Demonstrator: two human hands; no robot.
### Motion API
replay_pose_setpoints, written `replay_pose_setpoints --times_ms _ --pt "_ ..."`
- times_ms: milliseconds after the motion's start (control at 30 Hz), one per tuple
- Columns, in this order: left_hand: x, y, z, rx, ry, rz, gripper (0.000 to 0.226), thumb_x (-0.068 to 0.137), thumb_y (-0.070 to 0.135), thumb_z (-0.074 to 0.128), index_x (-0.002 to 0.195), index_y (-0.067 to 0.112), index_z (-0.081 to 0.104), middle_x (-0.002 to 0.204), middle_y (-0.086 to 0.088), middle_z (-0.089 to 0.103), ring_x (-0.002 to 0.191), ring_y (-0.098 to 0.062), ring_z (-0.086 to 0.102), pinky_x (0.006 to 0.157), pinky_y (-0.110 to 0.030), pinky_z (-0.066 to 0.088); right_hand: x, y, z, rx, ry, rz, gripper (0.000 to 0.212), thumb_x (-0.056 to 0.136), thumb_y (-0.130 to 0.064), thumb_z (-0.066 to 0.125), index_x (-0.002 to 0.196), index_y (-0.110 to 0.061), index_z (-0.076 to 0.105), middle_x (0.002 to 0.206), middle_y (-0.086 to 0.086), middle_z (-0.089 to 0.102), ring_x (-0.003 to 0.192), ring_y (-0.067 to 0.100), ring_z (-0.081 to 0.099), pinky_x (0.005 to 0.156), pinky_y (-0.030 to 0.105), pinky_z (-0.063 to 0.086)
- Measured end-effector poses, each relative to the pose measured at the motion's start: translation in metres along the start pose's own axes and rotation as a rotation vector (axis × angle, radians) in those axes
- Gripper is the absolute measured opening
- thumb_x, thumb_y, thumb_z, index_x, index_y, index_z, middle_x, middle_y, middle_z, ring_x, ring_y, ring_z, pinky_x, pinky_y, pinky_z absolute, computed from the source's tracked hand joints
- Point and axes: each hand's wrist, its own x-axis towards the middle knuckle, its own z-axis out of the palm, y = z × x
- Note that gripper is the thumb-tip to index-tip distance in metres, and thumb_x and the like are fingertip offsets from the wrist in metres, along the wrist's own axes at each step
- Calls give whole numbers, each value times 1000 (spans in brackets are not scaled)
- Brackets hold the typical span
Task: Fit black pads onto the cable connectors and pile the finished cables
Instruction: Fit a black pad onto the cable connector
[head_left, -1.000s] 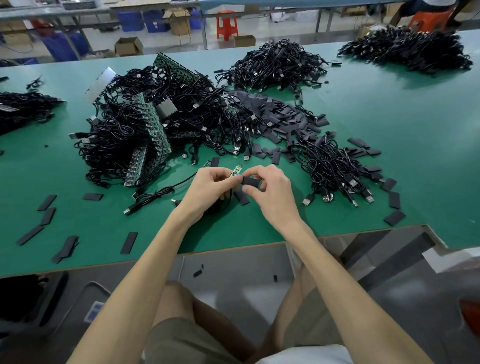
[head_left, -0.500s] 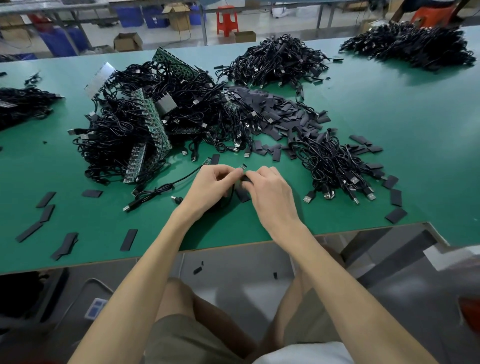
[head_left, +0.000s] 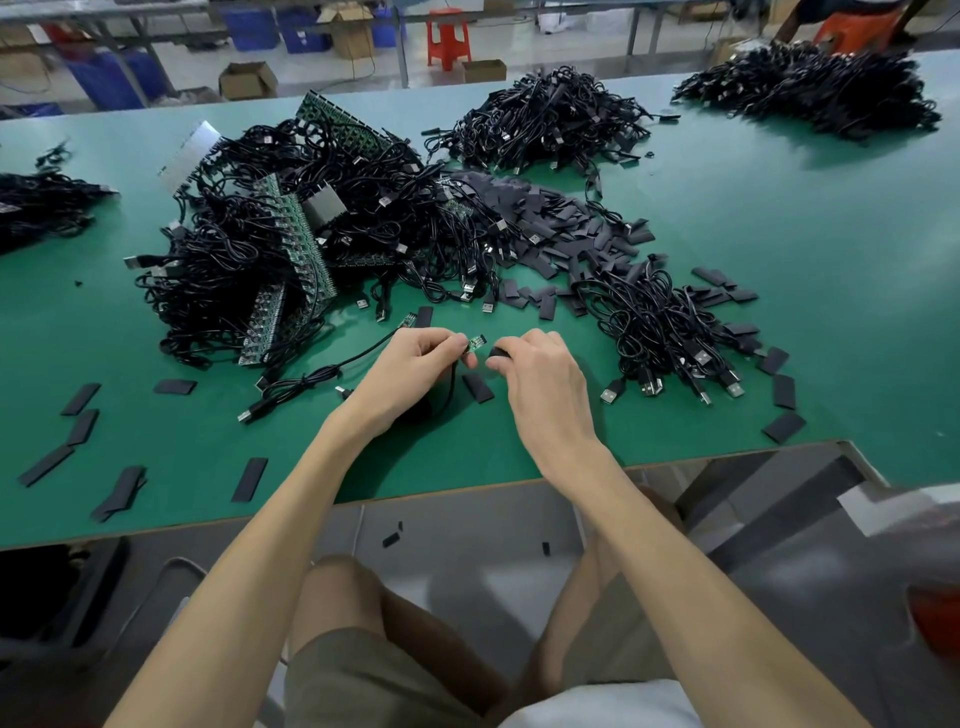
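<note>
My left hand (head_left: 410, 369) pinches a small green connector board (head_left: 476, 344) on the end of a black cable (head_left: 311, 378) that trails left across the green table (head_left: 779, 249). My right hand (head_left: 540, 374) pinches a black pad (head_left: 498, 353) just right of the board, a small gap between them. Another loose pad (head_left: 478, 387) lies on the table under my hands. A heap of black pads (head_left: 566, 234) lies behind them. To the right sits a bundle of cables (head_left: 660, 322).
A big tangle of cables with green circuit strips (head_left: 291, 234) fills the left centre. More cable heaps sit at the back (head_left: 550, 119), far right (head_left: 810, 93) and far left (head_left: 36, 208). Loose pads (head_left: 83, 431) dot the front left. The table edge (head_left: 467, 488) runs below my wrists.
My hands were pressed together around the connector; now they have drawn slightly apart, leaving the green board bare in my left fingers and the pad in my right.
</note>
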Motion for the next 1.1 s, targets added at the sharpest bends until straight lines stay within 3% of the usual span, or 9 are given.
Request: replay_pose_setpoints --times_ms 200,300,533,667,800,867,1100 --pt "-2 3 -3 62 -58 19 36 105 22 51 76 8 67 59 -1 35 54 -14 28 50 -26 22 0 -1 -1 24 -31 5 18 103 -18 60 112 -7 72 101 10 65 104 25 53 77 34 45" --pt "-3 5 -2 124 -69 42 38 106 19 50 72 11 63 53 11 37 51 -7 31 51 -22 25 0 -2 -2 23 -46 -8 19 103 -17 59 113 -7 72 103 9 64 106 24 52 78 34 46" --pt "-4 6 -1 178 -85 71 37 107 17 49 73 7 61 59 3 38 53 -7 33 55 -25 27 1 -2 -2 34 -75 -46 20 103 -17 59 114 -5 71 105 10 64 109 24 51 80 34 45" --pt "-4 6 -1 145 -63 55 37 107 17 49 72 9 60 56 10 38 54 -7 33 54 -25 27 1 0 0 86 -46 -43 19 102 -12 61 114 -4 73 103 11 65 106 24 52 82 34 46" --pt "-5 4 -5 -18 -50 -2 37 108 22 46 75 10 56 71 -10 35 64 -21 29 54 -28 23 3 2 -2 213 -6 -29 19 99 -9 64 115 -4 74 102 11 68 101 23 55 84 24 41" --pt "-5 4 -6 -60 -56 -3 37 108 23 46 75 11 55 75 -11 36 67 -23 27 54 -28 23 4 2 -3 267 -12 -42 19 97 -8 66 114 -3 74 102 11 69 99 23 57 85 21 39" --pt "-4 3 -8 -50 -110 -8 38 107 27 47 74 10 55 73 -10 36 63 -18 29 52 -23 24 6 3 -3 344 -15 -37 19 97 -8 67 114 -4 75 103 10 70 100 24 61 90 32 48"
